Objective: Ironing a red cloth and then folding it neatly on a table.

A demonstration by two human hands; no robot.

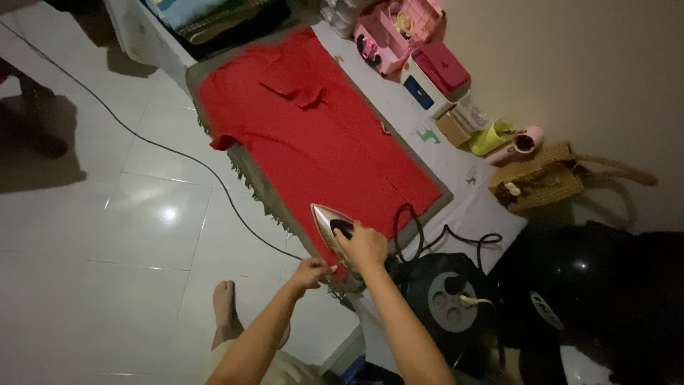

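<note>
Down at the near end of the red shirt, the right hand gripped the iron, fingers wrapped around its handle; the left hand pinched the shirt's near hem.

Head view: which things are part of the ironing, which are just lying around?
In use:
- silver iron with black handle, right hand gripping it
- red short-sleeved shirt, left hand at its hem
- grey fringed mat under it
- black cable reel

Lying about:
- pink hair dryer
- woven straw bag
- pink toy car
- black helmet
</note>
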